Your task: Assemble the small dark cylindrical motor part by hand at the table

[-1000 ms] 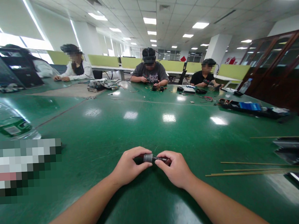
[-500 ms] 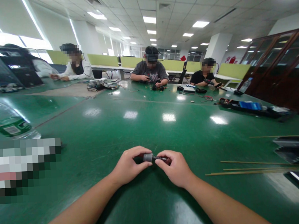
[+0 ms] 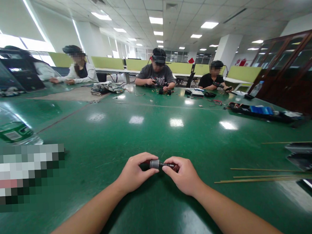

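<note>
A small grey metal cylinder [image 3: 154, 164] with a thinner dark ribbed shaft [image 3: 164, 164] lies level between my two hands, just above the green tabletop [image 3: 146, 138]. My left hand [image 3: 135, 173] grips the wide cylinder end, with the thumb below and fingers above. The thin shaft end is pinched between the thumb and fingers of my right hand [image 3: 183, 175]. Part of the shaft is hidden behind the right fingers.
Thin brass-coloured rods [image 3: 253, 180] and dark metal pieces [image 3: 304, 151] lie at the right. A plastic bottle [image 3: 14, 129] stands at the left above a blurred-out item [image 3: 20, 169]. Across the table, people handle parts near a black tray [image 3: 260, 112].
</note>
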The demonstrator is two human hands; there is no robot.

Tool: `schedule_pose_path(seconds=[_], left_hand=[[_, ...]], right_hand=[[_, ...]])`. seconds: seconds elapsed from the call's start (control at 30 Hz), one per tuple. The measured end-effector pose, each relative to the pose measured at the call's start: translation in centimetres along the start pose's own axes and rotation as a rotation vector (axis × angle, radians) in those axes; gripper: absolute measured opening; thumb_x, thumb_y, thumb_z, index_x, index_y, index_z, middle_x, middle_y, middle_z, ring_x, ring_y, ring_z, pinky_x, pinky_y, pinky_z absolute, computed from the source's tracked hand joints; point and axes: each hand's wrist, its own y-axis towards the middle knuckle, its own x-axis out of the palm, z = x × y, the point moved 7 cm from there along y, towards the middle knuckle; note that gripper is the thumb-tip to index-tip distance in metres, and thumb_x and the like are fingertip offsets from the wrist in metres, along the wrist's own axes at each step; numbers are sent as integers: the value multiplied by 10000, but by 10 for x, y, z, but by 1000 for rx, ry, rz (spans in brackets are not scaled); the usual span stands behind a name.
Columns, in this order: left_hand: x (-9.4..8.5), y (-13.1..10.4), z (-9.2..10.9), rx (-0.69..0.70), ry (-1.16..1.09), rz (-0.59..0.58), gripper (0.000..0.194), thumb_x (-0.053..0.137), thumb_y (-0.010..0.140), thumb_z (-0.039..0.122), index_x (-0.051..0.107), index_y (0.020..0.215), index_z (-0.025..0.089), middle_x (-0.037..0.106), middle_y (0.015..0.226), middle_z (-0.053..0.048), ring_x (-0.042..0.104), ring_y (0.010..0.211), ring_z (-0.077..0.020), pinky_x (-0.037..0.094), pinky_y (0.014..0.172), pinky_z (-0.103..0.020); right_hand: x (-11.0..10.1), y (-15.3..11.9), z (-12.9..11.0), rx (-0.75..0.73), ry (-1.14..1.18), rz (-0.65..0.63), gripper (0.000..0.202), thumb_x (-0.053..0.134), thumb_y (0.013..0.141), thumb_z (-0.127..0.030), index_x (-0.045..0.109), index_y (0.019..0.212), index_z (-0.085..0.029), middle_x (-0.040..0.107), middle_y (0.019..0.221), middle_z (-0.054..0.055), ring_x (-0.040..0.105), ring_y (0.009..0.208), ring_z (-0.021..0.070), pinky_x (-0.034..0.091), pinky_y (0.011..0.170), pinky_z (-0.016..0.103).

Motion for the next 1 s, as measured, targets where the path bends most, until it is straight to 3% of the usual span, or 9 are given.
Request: schedule_pose_path(seconds=[1.0], left_hand=[[-1, 1, 2, 4, -1, 18, 290, 744, 812, 287, 686, 1091, 230, 704, 1040, -53, 656, 961, -212, 511, 869, -333]], right_hand=[[-3, 0, 1, 15, 25, 10, 108, 643, 872, -258, 729, 910, -204, 698, 777, -1, 613, 673, 149, 448, 607, 238]])
